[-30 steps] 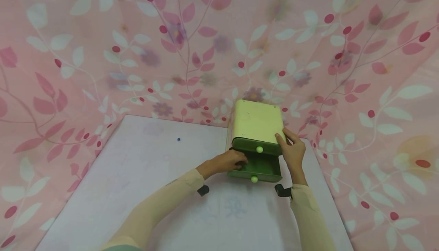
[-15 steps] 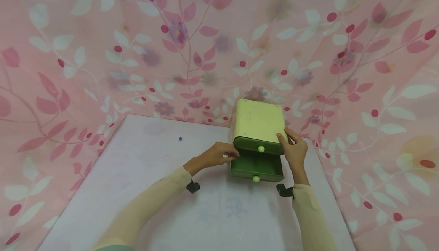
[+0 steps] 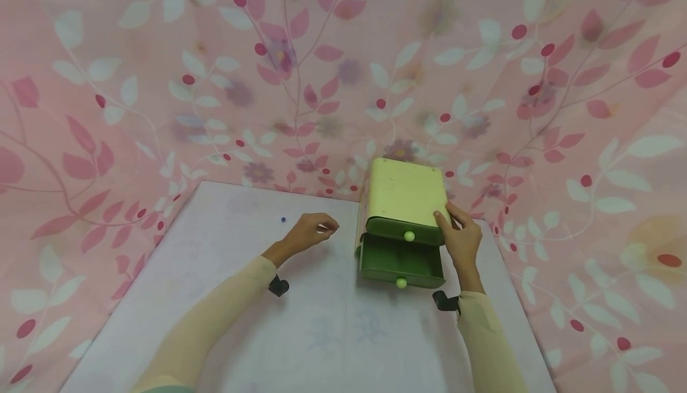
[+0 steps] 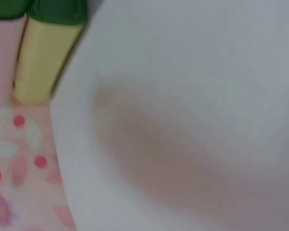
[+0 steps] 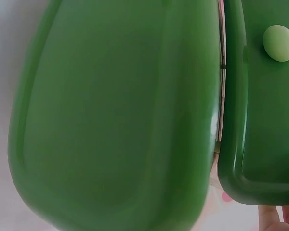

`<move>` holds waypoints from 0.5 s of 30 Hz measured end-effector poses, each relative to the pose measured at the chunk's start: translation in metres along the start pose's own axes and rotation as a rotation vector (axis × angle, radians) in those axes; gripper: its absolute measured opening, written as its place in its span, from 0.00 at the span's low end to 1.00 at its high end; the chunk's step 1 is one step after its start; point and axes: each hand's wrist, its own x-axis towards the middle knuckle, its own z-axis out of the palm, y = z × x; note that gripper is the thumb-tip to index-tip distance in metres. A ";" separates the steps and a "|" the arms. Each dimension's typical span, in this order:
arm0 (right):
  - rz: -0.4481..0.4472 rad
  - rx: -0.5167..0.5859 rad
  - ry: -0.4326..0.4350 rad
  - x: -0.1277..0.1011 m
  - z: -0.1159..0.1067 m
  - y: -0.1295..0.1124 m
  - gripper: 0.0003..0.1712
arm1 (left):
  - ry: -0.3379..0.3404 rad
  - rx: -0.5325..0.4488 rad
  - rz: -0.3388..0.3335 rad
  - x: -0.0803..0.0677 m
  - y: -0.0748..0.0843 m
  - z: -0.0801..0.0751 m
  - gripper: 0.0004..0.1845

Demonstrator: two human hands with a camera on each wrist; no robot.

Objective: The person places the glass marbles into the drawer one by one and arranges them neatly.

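Observation:
A small two-drawer cabinet (image 3: 406, 191), pale yellow with green drawer fronts, stands at the back right of the table. Its upper drawer (image 3: 389, 230) is in, while the lower drawer (image 3: 399, 262) is pulled out and shows a bare green inside. With thumb on the top and fingers along the right side, my right hand (image 3: 463, 237) holds the cabinet. My left hand (image 3: 306, 233) hovers left of the cabinet, fingers loosely bent, nothing visible between them. Just beyond it lies a tiny blue bead (image 3: 283, 219). The right wrist view shows the upper drawer's round light-green knob (image 5: 279, 43).
The white table (image 3: 268, 345) meets a pink floral cloth (image 3: 322, 83) at the back and both sides. The cabinet stands close to that back cloth. A black wrist mount (image 3: 278, 285) sits below the left sleeve, another mount (image 3: 445, 300) by the right.
My left hand has come out of the lower drawer and moved left toward the blue bead. The right hand keeps its hold on the cabinet.

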 end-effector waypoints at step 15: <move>0.007 0.027 -0.033 -0.010 -0.002 -0.037 0.23 | 0.361 0.161 -0.249 -0.044 -0.053 -0.051 0.13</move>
